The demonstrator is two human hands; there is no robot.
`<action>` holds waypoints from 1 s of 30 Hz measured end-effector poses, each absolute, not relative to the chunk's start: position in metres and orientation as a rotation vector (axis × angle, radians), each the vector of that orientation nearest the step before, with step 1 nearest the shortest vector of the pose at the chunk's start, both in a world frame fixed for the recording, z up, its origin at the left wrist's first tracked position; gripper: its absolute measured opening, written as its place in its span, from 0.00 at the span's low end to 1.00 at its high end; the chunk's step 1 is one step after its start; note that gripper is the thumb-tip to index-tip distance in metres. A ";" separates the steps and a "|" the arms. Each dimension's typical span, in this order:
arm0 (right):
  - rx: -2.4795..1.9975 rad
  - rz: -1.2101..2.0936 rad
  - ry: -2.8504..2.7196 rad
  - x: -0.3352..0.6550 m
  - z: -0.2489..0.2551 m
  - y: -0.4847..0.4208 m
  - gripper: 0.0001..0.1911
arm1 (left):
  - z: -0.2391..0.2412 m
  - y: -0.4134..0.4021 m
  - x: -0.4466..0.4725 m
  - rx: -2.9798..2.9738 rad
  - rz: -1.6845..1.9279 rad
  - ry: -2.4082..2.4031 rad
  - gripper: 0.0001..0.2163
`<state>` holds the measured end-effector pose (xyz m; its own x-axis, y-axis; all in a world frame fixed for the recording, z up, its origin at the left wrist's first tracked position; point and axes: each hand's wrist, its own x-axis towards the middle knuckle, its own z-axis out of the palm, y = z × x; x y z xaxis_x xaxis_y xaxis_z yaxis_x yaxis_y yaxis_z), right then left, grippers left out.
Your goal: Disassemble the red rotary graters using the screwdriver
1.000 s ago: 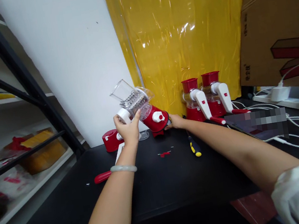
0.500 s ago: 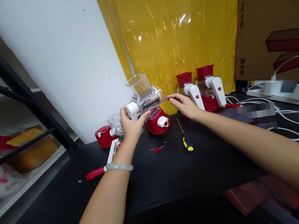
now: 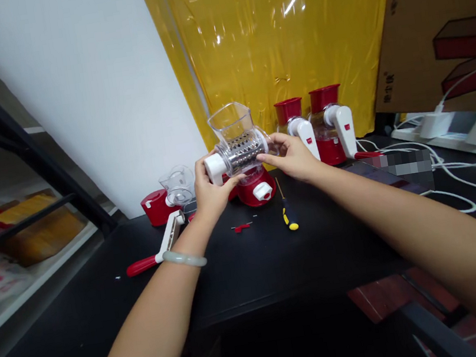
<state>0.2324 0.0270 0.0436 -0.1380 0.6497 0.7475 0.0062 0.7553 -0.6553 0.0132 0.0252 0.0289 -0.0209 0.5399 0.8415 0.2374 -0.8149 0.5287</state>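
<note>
A rotary grater with a clear hopper, a metal drum and a red base stands upright on the black table. My left hand grips the white end cap of the drum on its left side. My right hand holds the drum housing from the right, fingers curled around it. A loose white crank with a red handle lies on the table just left of my left wrist.
Two assembled red-and-white graters stand behind my right hand against yellow plastic sheeting. A red base with a clear part, a yellow-handled screwdriver, a small red piece, white chargers and cables, cardboard boxes and a shelf at left.
The grater went from tilted left to upright on its base. My right hand left the red base and came up onto the drum housing. The view shifted down and right.
</note>
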 end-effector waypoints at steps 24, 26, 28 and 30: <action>-0.547 0.822 -1.595 0.234 0.038 0.036 0.18 | 0.025 0.030 0.011 2.094 1.779 0.933 0.31; -0.560 0.802 -1.598 0.234 0.038 0.036 0.18 | 0.024 0.031 0.011 2.100 1.779 0.909 0.31; -0.581 0.782 -1.607 0.233 0.038 0.035 0.19 | 0.024 0.032 0.011 2.108 1.778 0.894 0.31; -0.593 0.768 -1.614 0.233 0.039 0.035 0.19 | 0.024 0.032 0.011 2.113 1.767 0.893 0.31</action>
<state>0.2334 0.0347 0.0390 -0.1773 0.7407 0.6480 -0.0354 0.6532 -0.7563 0.0107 0.0318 0.0236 0.0792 0.5922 0.8019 0.2945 -0.7825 0.5487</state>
